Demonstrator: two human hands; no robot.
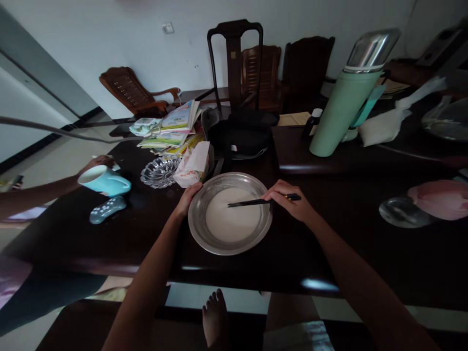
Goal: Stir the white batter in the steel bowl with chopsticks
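Note:
A round metal basin stands on the dark wooden table, with a smooth, off-white liquid in it. My left hand is closed on the basin's left rim. Over the basin's right side, my right hand grips a pair of dark chopsticks. Their tips point left and reach the liquid near the middle of the basin. Just behind the basin, close to my left fingers, sits a printed tissue pack.
Left are a glass dish, light-blue mug, game controller and another person's hand. Booklets and a black bag lie behind. A green thermos, tied plastic bag and pink item are right.

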